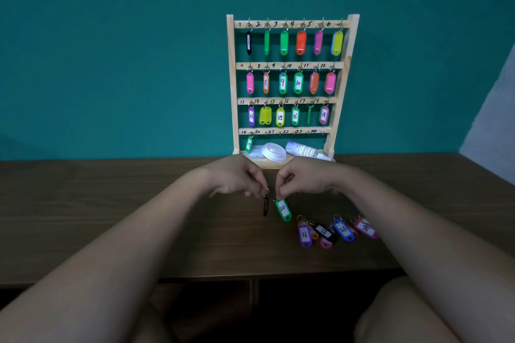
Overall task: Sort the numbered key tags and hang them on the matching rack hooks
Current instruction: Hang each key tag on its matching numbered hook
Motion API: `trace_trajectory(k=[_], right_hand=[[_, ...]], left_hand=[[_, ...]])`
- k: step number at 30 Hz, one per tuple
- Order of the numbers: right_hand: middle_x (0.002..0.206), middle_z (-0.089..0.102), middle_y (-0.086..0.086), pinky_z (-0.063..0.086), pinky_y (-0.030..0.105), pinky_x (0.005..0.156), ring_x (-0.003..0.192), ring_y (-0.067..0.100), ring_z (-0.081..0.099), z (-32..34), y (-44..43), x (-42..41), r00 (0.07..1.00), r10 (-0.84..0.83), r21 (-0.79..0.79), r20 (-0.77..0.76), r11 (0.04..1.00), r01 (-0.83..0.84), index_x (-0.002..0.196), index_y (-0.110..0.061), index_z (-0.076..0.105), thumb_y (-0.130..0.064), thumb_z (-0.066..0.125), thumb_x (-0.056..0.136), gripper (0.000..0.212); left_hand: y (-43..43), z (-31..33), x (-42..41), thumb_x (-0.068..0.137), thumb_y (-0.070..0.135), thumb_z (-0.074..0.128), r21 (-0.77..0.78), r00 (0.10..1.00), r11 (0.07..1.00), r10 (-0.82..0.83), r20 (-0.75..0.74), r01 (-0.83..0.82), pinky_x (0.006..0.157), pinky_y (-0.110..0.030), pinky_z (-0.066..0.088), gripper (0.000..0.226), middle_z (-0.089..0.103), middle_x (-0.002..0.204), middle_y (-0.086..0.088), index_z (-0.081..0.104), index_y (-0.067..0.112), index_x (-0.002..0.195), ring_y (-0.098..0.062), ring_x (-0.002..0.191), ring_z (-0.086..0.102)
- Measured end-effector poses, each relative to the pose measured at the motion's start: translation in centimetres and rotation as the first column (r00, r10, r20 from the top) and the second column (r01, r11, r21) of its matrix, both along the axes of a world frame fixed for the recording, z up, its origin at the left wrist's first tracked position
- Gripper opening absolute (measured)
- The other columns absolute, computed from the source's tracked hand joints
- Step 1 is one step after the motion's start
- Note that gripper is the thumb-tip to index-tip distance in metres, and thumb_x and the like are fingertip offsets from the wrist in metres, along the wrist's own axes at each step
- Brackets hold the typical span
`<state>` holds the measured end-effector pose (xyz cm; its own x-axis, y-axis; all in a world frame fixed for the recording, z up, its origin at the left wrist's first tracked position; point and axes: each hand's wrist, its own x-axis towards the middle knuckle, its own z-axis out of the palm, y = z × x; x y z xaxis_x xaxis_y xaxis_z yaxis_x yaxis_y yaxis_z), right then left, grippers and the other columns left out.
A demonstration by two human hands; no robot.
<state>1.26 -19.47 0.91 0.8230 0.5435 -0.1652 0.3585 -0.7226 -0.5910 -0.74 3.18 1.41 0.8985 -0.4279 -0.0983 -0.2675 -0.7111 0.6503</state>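
Right hand (302, 179) pinches green tag "20" (283, 210) — left hand (237, 177) black tag (265, 205).

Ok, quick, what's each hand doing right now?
Left hand: pinching the ring of a black tag.
Right hand: pinching the top of the green tag marked 20.

- Teal wall (111, 50): plain and matte, filling the view ahead of me.
- Surface (83, 217): dark brown wood grain, far edge against that wall.
- Pale panel (496, 120): grey-white, slanting at my far right.
- Light: dim, darker toward the corners.
- Recess (211, 309) below my surface's front edge: in shadow.
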Motion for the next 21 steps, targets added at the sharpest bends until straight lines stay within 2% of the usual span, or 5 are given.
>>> trace_trajectory(k=[3, 7, 11, 14, 21], right_hand=[[0.094, 0.076, 0.015, 0.048, 0.034, 0.073, 0.077, 0.013, 0.06, 0.5, -0.2, 0.6, 0.999, -0.054, 0.089, -0.004, 0.995, 0.054, 0.088, -0.017, 0.081, -0.02, 0.08, 0.087, 0.004], [0.079, 0.073, -0.007, 0.047, 0.026, 0.068, 0.071, 0.006, 0.061, 0.8, -0.2, 1.7, 0.972, -0.222, 0.252, 0.076, 0.948, 0.197, 0.089, -0.016, 0.08, -0.018, 0.079, 0.09, 0.003], [0.073, 0.069, -0.008, 0.046, 0.027, 0.065, 0.068, 0.008, 0.061, -0.8, 1.1, 4.0, 0.897, -0.417, 0.446, 0.147, 0.837, 0.316, 0.088, -0.015, 0.078, -0.019, 0.078, 0.091, 0.006], [0.069, 0.064, -0.009, 0.046, 0.026, 0.065, 0.067, 0.008, 0.058, -1.9, 2.4, 5.7, 0.826, -0.534, 0.55, 0.183, 0.751, 0.364, 0.086, -0.013, 0.076, -0.017, 0.076, 0.091, 0.007], [0.073, 0.062, -0.008, 0.043, 0.025, 0.063, 0.069, 0.006, 0.056, -1.8, 4.7, 7.8, 0.715, -0.639, 0.643, 0.284, 0.68, 0.352, 0.082, -0.017, 0.07, -0.013, 0.071, 0.093, 0.012]], left_hand=[[0.2, 0.1, 0.5, 0.085, 0.015, 0.084, -0.028, 0.996, 0.998, 0.063, 0.059, -0.061, 0.069, -0.018, 0.051, 0.006, 0.077, 0.079, 0.001, 0.083, 0.018, 0.091, -0.009, 0.068, 0.062], [0.7, -0.1, 1.6, 0.087, 0.018, 0.081, -0.035, 0.968, 0.987, 0.158, 0.197, -0.154, 0.076, -0.022, 0.053, 0.007, 0.078, 0.081, 0.012, 0.082, 0.025, 0.087, -0.004, 0.076, 0.069], [0.5, -0.9, 2.7, 0.092, 0.022, 0.076, -0.061, 0.918, 0.968, 0.249, 0.309, -0.242, 0.076, -0.022, 0.05, 0.011, 0.077, 0.088, 0.012, 0.081, 0.029, 0.085, -0.006, 0.087, 0.069], [0.1, -1.8, 3.4, 0.095, 0.02, 0.073, -0.131, 0.896, 0.949, 0.315, 0.313, -0.288, 0.071, -0.019, 0.046, 0.015, 0.075, 0.086, 0.014, 0.078, 0.029, 0.084, -0.003, 0.083, 0.066], [-0.8, -2.9, 5.2, 0.099, 0.021, 0.071, -0.334, 0.835, 0.865, 0.471, 0.283, -0.374, 0.054, -0.005, 0.037, 0.015, 0.066, 0.073, 0.018, 0.076, 0.025, 0.086, 0.001, 0.069, 0.06]])
